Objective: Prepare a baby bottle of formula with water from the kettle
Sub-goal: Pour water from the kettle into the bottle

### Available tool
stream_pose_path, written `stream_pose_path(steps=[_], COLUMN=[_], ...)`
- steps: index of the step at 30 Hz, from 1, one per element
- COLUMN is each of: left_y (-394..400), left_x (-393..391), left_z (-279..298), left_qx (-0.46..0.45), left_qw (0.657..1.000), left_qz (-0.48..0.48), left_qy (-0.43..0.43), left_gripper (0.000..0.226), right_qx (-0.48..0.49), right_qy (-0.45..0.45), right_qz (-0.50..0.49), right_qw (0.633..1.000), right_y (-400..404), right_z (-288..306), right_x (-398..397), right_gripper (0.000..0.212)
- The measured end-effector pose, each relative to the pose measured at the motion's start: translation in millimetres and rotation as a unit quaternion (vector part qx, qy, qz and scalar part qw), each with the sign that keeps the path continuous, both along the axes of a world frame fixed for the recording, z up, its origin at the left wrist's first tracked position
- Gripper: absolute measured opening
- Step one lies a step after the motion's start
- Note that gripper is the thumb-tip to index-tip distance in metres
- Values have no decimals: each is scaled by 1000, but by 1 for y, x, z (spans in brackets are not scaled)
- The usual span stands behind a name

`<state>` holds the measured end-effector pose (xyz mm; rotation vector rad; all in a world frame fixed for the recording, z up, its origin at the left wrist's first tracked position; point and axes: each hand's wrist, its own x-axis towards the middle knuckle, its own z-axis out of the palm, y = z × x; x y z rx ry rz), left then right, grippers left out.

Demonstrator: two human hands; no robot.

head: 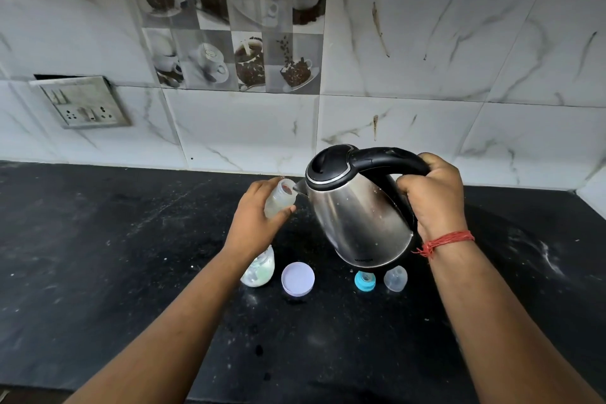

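My left hand (pixel 259 216) grips a clear baby bottle (pixel 279 197), held up and tilted toward the kettle. My right hand (pixel 433 193) grips the black handle of a steel kettle (pixel 354 213), lifted off the black counter (pixel 98 256) and tipped left. Its spout sits right at the bottle's open mouth. Whether water is flowing I cannot tell. Below the kettle lie a blue bottle collar with teat (pixel 365 280) and a clear bottle cap (pixel 395 278).
A clear jar of white powder (pixel 259 270) stands under my left wrist, its lilac lid (pixel 297 278) lying beside it. A wall socket plate (pixel 82 105) is on the tiled wall at left. The counter's front edge runs below my forearms.
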<state>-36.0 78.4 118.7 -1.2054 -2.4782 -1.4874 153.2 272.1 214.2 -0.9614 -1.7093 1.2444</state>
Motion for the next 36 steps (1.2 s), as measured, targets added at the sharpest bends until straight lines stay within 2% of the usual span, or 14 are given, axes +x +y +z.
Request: stream_pose_path(steps=[13, 18, 36], left_y=[-8, -9, -9], left_x=[1, 2, -4], left_z=[-10, -13, -13], left_qx=[-20, -23, -30], left_qw=[1000, 999, 999], left_qz=[-17, -30, -36], left_qy=[1, 7, 14], left_gripper=[57, 55, 55], right_qx=[135, 187, 234], right_qy=[-106, -155, -178], right_qz=[-19, -22, -7], right_qw=[985, 970, 956], right_y=[-9, -12, -14], right_z=[19, 30, 46], right_x=[-7, -11, -22], right_gripper=[11, 15, 18])
